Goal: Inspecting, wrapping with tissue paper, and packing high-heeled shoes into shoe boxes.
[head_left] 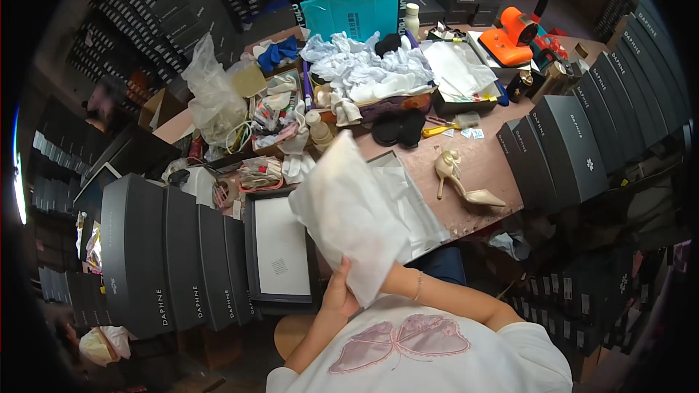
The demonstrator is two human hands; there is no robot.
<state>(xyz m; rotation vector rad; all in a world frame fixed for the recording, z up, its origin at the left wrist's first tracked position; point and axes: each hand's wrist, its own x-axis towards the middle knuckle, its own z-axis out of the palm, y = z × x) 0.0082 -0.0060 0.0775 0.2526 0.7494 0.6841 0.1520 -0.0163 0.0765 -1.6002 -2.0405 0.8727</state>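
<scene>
A white, slightly see-through bag (349, 211) is held up in front of me, with a pale shape faintly showing through it. My left hand (339, 292) grips its lower edge, the thumb lying on the outside. My right hand (397, 279) disappears behind or into the bag, so its fingers are hidden. Beyond the bag lies an open shoe box (439, 235) lined with white tissue paper (404, 196). One cream high-heeled shoe (466, 180) with a bow rests on the pink table to the right. A dark-edged box part with a white inside (278, 247) lies left of the bag.
Dark shoe boxes (138, 255) stand in a row at the left, with more boxes (571, 145) at the right. Crumpled white gloves or cloths (364, 65), a plastic bag (211, 94) and an orange tape dispenser (510, 38) fill the far side of the table (495, 156).
</scene>
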